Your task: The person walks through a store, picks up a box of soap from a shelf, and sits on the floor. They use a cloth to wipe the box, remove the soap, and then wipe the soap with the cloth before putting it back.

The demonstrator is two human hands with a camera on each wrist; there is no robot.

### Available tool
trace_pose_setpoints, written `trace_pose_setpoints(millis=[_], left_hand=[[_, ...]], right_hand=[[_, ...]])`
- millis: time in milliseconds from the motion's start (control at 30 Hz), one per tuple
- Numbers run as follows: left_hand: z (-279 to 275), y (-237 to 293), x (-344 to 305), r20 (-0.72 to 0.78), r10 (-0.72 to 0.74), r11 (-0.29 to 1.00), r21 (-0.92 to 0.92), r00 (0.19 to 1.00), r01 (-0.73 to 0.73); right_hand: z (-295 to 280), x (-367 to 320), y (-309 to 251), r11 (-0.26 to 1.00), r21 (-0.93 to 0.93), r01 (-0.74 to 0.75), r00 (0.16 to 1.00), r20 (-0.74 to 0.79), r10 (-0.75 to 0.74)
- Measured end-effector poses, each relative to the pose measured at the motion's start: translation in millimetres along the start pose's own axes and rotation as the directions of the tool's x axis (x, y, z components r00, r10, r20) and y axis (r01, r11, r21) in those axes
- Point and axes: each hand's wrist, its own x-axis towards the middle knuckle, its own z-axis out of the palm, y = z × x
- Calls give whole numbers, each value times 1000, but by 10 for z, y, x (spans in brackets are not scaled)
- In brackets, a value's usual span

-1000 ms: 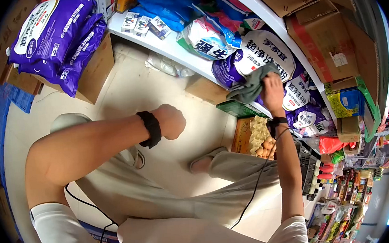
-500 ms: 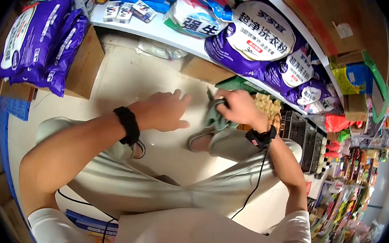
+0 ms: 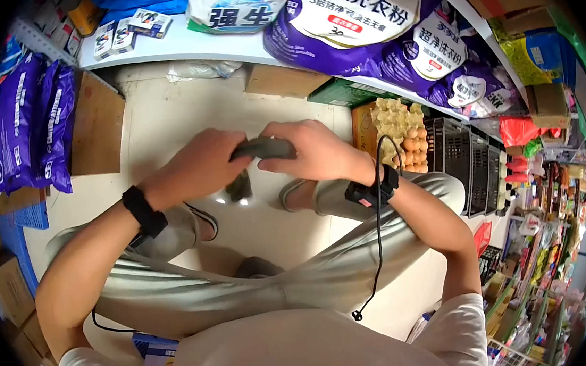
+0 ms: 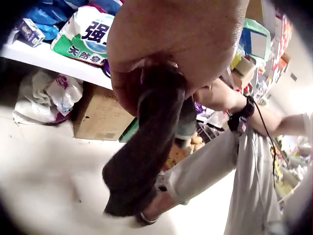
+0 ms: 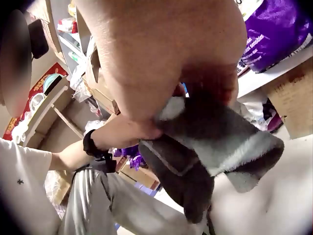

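Note:
A dark grey-green cloth [image 3: 267, 147] is stretched between both hands in front of the knees. My left hand [image 3: 197, 163] grips one end of it; in the left wrist view a thick fold of the cloth [image 4: 144, 142] hangs from that fist. With thumb and fingers my right hand [image 3: 318, 149] holds the other end. Seen from the right wrist, the cloth [image 5: 230, 142] droops in loose folds with a paler, fuzzy side showing. A hanging end falls below the hands, above the floor tiles.
Large purple bags of washing powder [image 3: 344, 53] fill the white shelf [image 3: 156, 53] ahead, with small boxes [image 3: 113, 38] at its left. Below stand a cardboard box [image 3: 284, 79], eggs [image 3: 415, 148] on trays and black crates [image 3: 462, 161]. More purple bags [image 3: 16, 130] sit at the left.
My right hand has brought the cloth down from the washing powder bags on the shelf to in front of the body. My left hand, formerly without it, has taken hold of it too.

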Motion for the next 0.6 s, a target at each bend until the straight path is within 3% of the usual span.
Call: trace_pose_setpoints(millis=[33, 67, 200, 300, 400, 500, 600], left_hand=[[-55, 31, 33, -30, -41, 997, -70, 999, 38], [-99, 58, 55, -93, -1, 990, -140, 996, -12], [-269, 99, 108, -57, -47, 973, -228, 997, 33], [-441, 200, 42, 107, -67, 989, -122, 992, 80], [-333, -135, -51, 36, 113, 949, 293, 993, -119], [-336, -270, -85, 94, 36, 928, 367, 995, -68], [-324, -435, -106, 22, 55, 904, 423, 998, -59]], right_hand=[[-29, 9, 46, 999, -33, -10, 1000, 16, 11], [-40, 6, 127, 993, -121, -5, 999, 53, 12], [100, -51, 470, 982, -176, 72, 997, -20, -77], [54, -57, 519, 976, -212, 42, 998, -41, -51], [-162, -10, 421, 974, -217, -72, 997, -28, 67], [-286, 15, 377, 951, -292, -99, 988, -140, 60], [-386, 14, 492, 895, -441, -67, 982, -187, -19]])
